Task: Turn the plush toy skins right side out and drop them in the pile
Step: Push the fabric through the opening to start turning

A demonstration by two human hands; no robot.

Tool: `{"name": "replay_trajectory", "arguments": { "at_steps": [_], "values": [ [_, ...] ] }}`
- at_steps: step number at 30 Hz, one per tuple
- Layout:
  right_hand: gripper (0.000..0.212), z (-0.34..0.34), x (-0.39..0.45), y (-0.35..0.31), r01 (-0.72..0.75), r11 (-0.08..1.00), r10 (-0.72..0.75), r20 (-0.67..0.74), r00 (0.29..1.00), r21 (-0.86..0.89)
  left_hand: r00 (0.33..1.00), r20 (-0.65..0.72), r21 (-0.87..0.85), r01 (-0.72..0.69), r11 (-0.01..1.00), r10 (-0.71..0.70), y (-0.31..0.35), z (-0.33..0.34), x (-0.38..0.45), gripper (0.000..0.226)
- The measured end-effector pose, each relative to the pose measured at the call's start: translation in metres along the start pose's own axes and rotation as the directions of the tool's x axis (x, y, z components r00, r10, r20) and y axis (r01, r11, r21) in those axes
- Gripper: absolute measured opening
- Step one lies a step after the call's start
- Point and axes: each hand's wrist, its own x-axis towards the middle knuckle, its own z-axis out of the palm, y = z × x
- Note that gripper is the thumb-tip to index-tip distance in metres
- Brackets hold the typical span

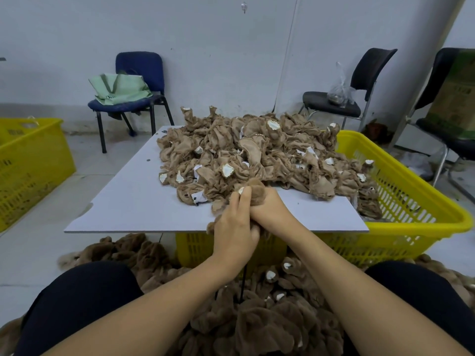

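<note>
One brown plush skin (253,187) is bunched between both hands over the near edge of the white board (123,209). My left hand (235,227) grips its lower part, fingers reaching up over the fabric. My right hand (270,209) is curled round its fuzzy upper part. A heap of inside-out tan skins (257,152) with white patches covers the far half of the board. On the floor between my knees lies the pile of fuzzy brown skins (257,317), turned right side out.
The board rests on a yellow basket (411,201) that sticks out to the right. Another yellow basket (28,160) stands at the left. A blue chair with a green bag (128,93) and two dark chairs (347,98) line the wall.
</note>
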Motion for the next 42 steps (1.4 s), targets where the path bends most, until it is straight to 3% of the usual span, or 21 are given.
{"name": "replay_trajectory", "arguments": {
  "at_steps": [4, 10, 12, 14, 16, 19, 22, 25, 27, 30, 35, 37, 39, 42],
  "values": [
    [0.023, 0.003, -0.005, -0.01, 0.098, 0.994, -0.1, -0.039, 0.994, -0.057, 1.0, 0.011, -0.008, -0.021, 1.0, 0.021, 0.005, -0.008, 0.004, 0.084],
    [0.009, -0.003, -0.001, -0.018, 0.099, 0.99, -0.092, -0.073, 0.993, 0.099, 0.986, -0.047, 0.082, -0.154, 0.985, 0.158, 0.009, -0.015, 0.016, 0.078],
    [0.018, -0.001, -0.001, -0.005, 0.054, 0.997, -0.051, -0.036, 0.998, 0.059, 0.985, -0.021, 0.12, -0.167, 0.979, 0.17, 0.007, -0.01, 0.01, 0.078],
    [0.039, 0.0, -0.004, 0.011, -0.007, 0.996, 0.008, 0.016, 1.0, -0.087, 0.981, 0.014, 0.142, -0.195, 0.97, 0.195, 0.004, -0.004, 0.001, 0.079],
    [0.051, -0.002, -0.005, 0.021, -0.011, 0.989, 0.018, 0.046, 0.999, -0.148, 0.983, 0.021, 0.091, -0.182, 0.979, 0.181, 0.003, 0.003, -0.003, 0.08],
    [0.047, -0.001, -0.003, 0.014, 0.037, 0.979, -0.03, 0.039, 0.999, -0.199, 0.991, 0.021, -0.029, -0.129, 0.991, 0.129, 0.001, 0.003, 0.0, 0.082],
    [0.037, -0.001, -0.001, -0.002, 0.069, 0.998, -0.069, 0.03, 0.997, 0.002, 0.997, -0.022, -0.214, -0.08, 0.974, 0.077, -0.003, -0.004, 0.007, 0.086],
    [0.033, -0.006, 0.0, -0.02, 0.203, 0.977, -0.204, 0.015, 0.979, 0.057, 0.996, -0.09, -0.498, -0.033, 0.867, -0.014, 0.004, -0.01, 0.012, 0.078],
    [0.02, -0.01, 0.002, -0.021, 0.254, 0.966, -0.254, -0.001, 0.967, 0.048, 0.991, -0.132, -0.508, -0.067, 0.859, -0.001, 0.008, -0.009, 0.013, 0.073],
    [0.016, -0.01, 0.001, -0.002, 0.206, 0.979, -0.206, -0.004, 0.979, -0.015, 0.992, -0.109, -0.434, -0.104, 0.895, 0.062, 0.001, -0.002, 0.007, 0.068],
    [0.034, -0.001, -0.003, 0.026, 0.065, 0.985, -0.058, 0.048, 0.997, -0.163, 1.0, -0.018, -0.186, -0.026, 0.982, 0.024, -0.001, 0.013, -0.005, 0.058],
    [0.034, 0.0, -0.001, 0.024, 0.034, 0.976, -0.028, 0.031, 0.999, -0.214, 1.0, -0.027, -0.249, -0.016, 0.968, 0.009, 0.003, 0.01, -0.002, 0.057],
    [0.03, 0.001, 0.001, 0.018, 0.04, 0.954, -0.034, 0.028, 0.999, -0.298, 0.999, -0.041, -0.415, -0.013, 0.91, -0.005, 0.007, 0.0, 0.002, 0.055],
    [0.032, 0.003, 0.01, -0.002, 0.021, 0.982, -0.03, -0.041, 0.999, -0.19, 0.978, -0.173, -0.575, -0.004, 0.818, -0.117, 0.016, -0.015, 0.021, 0.046]
  ]
}}
